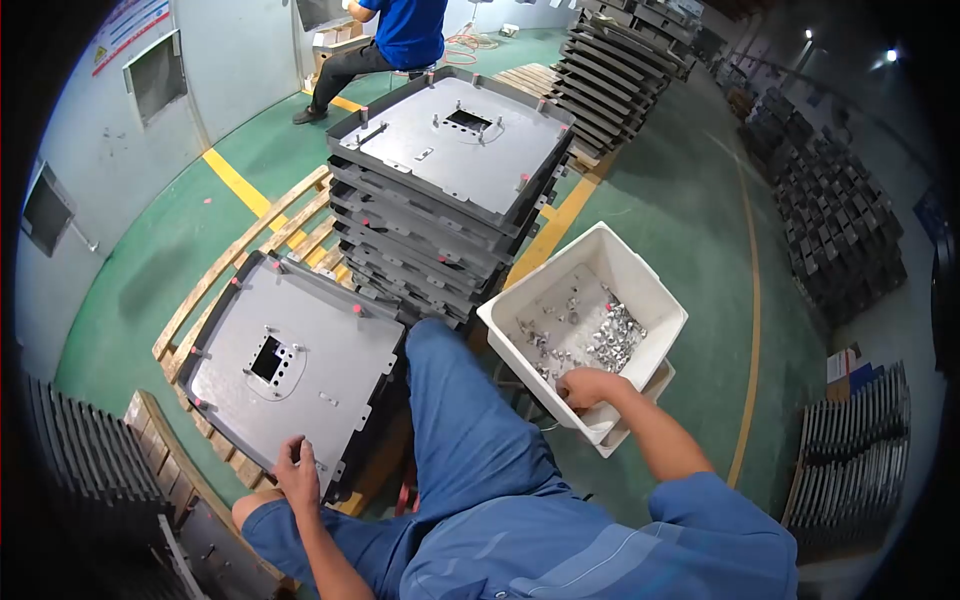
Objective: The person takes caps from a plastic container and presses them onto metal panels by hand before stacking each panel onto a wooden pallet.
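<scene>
My right hand (590, 388) reaches into a white plastic bin (632, 262) at its near side, close to a heap of small metal parts (615, 340); its fingertips are partly hidden. My left hand (297, 468) is over the near edge of a grey metal panel (300, 335), its thumb and fingers close together; anything between them is too small to make out. The panel lies tilted in front of my left side, with a square cut-out (267, 360) and short posts, some with red tips.
A tall stack of similar panels (460, 140) stands ahead on a wooden pallet (240, 255). A person in blue (408, 35) sits beyond it. More stacked panels (620, 75) stand behind, with racked metal parts (850, 455) at the right and others (85, 440) at the left.
</scene>
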Available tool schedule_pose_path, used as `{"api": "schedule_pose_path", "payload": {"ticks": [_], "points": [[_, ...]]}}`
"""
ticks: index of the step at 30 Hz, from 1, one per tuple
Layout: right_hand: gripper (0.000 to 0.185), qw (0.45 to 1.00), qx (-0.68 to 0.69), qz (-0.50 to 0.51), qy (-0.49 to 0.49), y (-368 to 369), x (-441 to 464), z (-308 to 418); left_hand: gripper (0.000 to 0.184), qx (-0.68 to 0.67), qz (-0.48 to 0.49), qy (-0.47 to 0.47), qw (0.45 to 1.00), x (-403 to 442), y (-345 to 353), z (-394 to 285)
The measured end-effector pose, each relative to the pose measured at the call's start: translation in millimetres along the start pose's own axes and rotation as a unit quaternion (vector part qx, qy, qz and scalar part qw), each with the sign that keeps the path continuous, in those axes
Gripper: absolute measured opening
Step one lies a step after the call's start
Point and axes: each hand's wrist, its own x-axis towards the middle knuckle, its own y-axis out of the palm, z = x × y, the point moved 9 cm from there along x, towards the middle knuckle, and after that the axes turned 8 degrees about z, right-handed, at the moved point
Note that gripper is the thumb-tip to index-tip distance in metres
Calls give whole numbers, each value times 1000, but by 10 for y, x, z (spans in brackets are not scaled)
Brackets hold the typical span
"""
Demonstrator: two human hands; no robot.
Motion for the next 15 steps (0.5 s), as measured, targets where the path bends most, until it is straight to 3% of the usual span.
{"api": "schedule_pose_path", "payload": {"ticks": [2,3,6,9,10,11,13,15], "points": [[30,998,-35,-24,-37,-41,23,70,19,-13,-3,14,1000,-18,9,-38],[29,999,36,3,10,-19,0,-8,19,-13,-5,11,1000,-30,-5,-50],[31,996,-70,-36,47,-173,-124,25,20,-12,11,-9,1000,-23,6,-15],[38,998,-26,-42,43,-379,-248,80,19,-34,31,-41,998,-26,26,-57],[39,987,-69,-142,-18,-483,-184,-2,18,-60,10,8,998,87,-4,386],[35,982,-59,-177,15,-663,-299,-2,17,-51,8,-1,999,39,3,175],[29,947,-42,-312,-61,-1074,-570,157,17,-37,22,-13,999,80,42,175],[26,932,72,-341,-101,-1438,-806,430,17,-39,16,0,999,99,49,184]]}}
